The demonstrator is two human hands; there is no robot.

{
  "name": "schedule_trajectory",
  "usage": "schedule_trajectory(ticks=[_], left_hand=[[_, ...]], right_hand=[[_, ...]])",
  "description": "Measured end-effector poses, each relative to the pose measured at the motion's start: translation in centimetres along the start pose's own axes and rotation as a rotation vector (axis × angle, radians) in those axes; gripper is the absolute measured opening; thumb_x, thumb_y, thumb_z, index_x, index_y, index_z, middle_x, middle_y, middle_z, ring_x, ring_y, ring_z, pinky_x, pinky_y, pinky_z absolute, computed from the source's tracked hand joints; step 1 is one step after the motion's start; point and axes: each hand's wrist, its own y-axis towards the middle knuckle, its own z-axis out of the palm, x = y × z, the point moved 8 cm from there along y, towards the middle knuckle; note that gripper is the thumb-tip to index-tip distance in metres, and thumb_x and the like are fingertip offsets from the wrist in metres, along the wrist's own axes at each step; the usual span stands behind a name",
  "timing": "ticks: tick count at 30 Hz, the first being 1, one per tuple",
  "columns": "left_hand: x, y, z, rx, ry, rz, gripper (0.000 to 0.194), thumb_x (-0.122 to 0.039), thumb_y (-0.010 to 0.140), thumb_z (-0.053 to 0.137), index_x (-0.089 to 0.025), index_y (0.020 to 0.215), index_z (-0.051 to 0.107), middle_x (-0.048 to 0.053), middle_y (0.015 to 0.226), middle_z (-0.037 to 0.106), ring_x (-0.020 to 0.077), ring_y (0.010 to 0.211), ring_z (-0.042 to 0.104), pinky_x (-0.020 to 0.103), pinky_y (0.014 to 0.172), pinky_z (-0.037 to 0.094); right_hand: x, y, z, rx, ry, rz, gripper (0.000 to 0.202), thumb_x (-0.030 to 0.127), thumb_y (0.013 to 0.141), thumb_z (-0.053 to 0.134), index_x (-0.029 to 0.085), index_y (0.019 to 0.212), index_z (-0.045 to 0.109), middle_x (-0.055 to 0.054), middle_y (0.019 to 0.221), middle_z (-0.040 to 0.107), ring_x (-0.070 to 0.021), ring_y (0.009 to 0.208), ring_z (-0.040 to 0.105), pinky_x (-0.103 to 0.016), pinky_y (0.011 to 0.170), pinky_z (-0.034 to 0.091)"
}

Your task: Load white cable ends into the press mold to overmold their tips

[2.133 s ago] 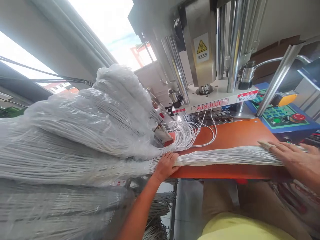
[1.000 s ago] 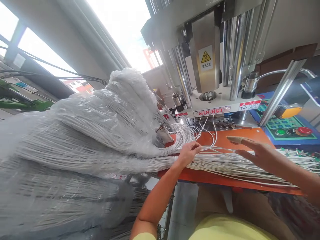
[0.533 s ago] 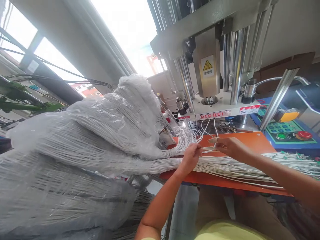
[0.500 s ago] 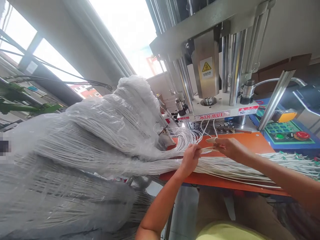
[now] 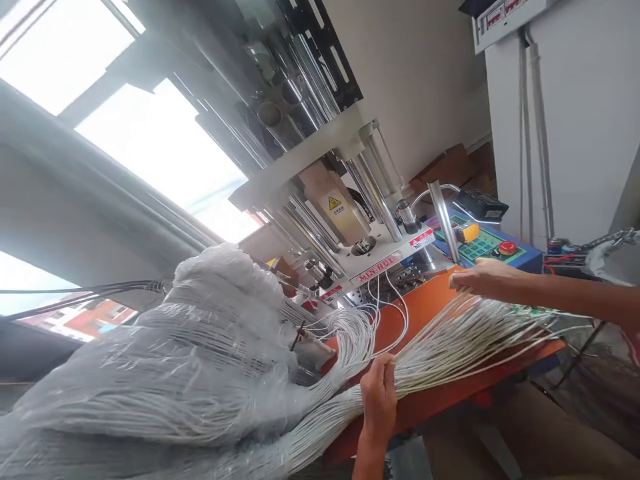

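Note:
My left hand (image 5: 379, 393) is closed on a few white cables, low over the front of the orange work surface (image 5: 425, 301). Farther right, my right hand (image 5: 475, 277) pinches the same thin strands, which run taut between both hands. Beneath them a thick bundle of white cables (image 5: 450, 340) fans out to the right, with green-tipped ends. Behind my left hand, more white cable (image 5: 355, 337) lies in loops, and several strands lead up to the press marked MIN-HUI (image 5: 377, 267).
Large plastic-wrapped cable bundles (image 5: 200, 360) fill the left side. A blue control box (image 5: 520, 257) with a red button and a metal upright (image 5: 444, 220) stand behind my right hand. A grey wall (image 5: 575, 133) rises at the right.
The view has swung to the right and tilted. My right hand has moved away from my left hand, so the held strands now span a wider gap.

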Motion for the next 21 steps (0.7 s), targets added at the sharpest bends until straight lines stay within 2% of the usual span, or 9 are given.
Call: schedule_trajectory(ticks=[1,3,6,7,9,12,17,19,21], left_hand=[[-0.5,0.1,0.8,0.055,0.020,0.026,0.029,-0.033,0.102,0.038,-0.021,0.100,0.065,0.005,0.093,0.071,0.0193,0.084,0.066,0.028,0.078,0.047],[-1.0,0.4,1.9,0.136,0.051,0.060,0.028,-0.028,0.102,0.037,-0.022,0.106,0.064,0.005,0.098,0.071,0.0191,0.090,0.066,0.028,0.081,0.046],[-1.0,0.7,2.4,0.191,0.077,0.092,0.021,-0.028,0.100,0.043,-0.023,0.105,0.063,0.004,0.096,0.070,0.0185,0.090,0.065,0.027,0.080,0.046],[-0.9,0.7,2.4,0.196,0.085,0.104,0.019,-0.028,0.099,0.046,-0.022,0.101,0.063,0.003,0.092,0.069,0.0178,0.086,0.065,0.027,0.079,0.046],[-0.4,0.6,2.1,0.159,0.097,0.116,0.019,-0.029,0.099,0.047,-0.020,0.091,0.062,0.002,0.083,0.066,0.0161,0.077,0.062,0.025,0.073,0.045],[0.3,0.4,1.6,0.068,0.100,0.106,0.027,-0.030,0.102,0.040,-0.019,0.086,0.059,0.001,0.077,0.064,0.0146,0.070,0.060,0.024,0.068,0.044],[0.3,0.4,2.0,0.094,0.091,0.097,0.031,-0.032,0.103,0.036,-0.020,0.085,0.057,0.001,0.074,0.062,0.0144,0.067,0.058,0.025,0.066,0.041],[-0.1,0.5,2.1,0.130,0.106,0.098,0.030,-0.032,0.103,0.036,-0.020,0.086,0.057,0.001,0.073,0.063,0.0147,0.067,0.059,0.025,0.065,0.039],[-0.6,0.4,2.2,0.183,0.151,0.106,0.028,-0.031,0.102,0.038,-0.020,0.084,0.058,0.001,0.072,0.063,0.0152,0.066,0.058,0.026,0.062,0.036]], right_hand=[[-0.9,-0.9,-0.5,0.004,-0.006,-0.003,0.029,0.008,0.090,0.039,0.020,0.084,0.065,-0.003,0.071,0.068,-0.0115,0.055,0.051,-0.031,0.061,0.024],[-1.2,-2.0,-1.0,-0.035,-0.010,0.011,0.026,0.010,0.093,0.040,0.020,0.089,0.064,-0.005,0.080,0.070,-0.0140,0.064,0.057,-0.032,0.066,0.026],[2.2,-1.6,-0.8,-0.134,0.025,-0.056,0.016,0.012,0.091,0.049,0.020,0.093,0.063,-0.005,0.082,0.070,-0.0182,0.079,0.061,-0.032,0.073,0.030],[3.8,-1.0,-0.5,-0.125,0.053,-0.135,0.015,0.011,0.088,0.051,0.020,0.090,0.063,-0.003,0.078,0.068,-0.0179,0.078,0.060,-0.032,0.075,0.032],[5.3,0.5,-0.7,-0.152,0.077,-0.164,0.014,0.011,0.088,0.050,0.019,0.086,0.061,-0.001,0.073,0.066,-0.0155,0.071,0.057,-0.029,0.072,0.034],[4.7,2.3,-3.1,-0.251,0.042,-0.109,0.019,0.013,0.095,0.042,0.018,0.091,0.060,-0.004,0.079,0.065,-0.0158,0.071,0.055,-0.029,0.070,0.033],[4.6,2.2,-7.2,-0.331,-0.336,-0.273,0.024,0.007,0.095,0.041,0.018,0.094,0.062,-0.003,0.075,0.064,-0.0159,0.066,0.053,-0.030,0.068,0.031],[3.8,1.4,-6.6,-0.265,-0.409,-0.284,0.021,0.006,0.092,0.046,0.019,0.092,0.062,-0.003,0.076,0.064,-0.0173,0.068,0.055,-0.030,0.066,0.032],[2.0,0.1,-4.2,-0.090,-0.387,-0.286,0.028,0.000,0.084,0.047,0.020,0.094,0.063,-0.002,0.072,0.063,-0.0162,0.061,0.055,-0.029,0.059,0.029]])
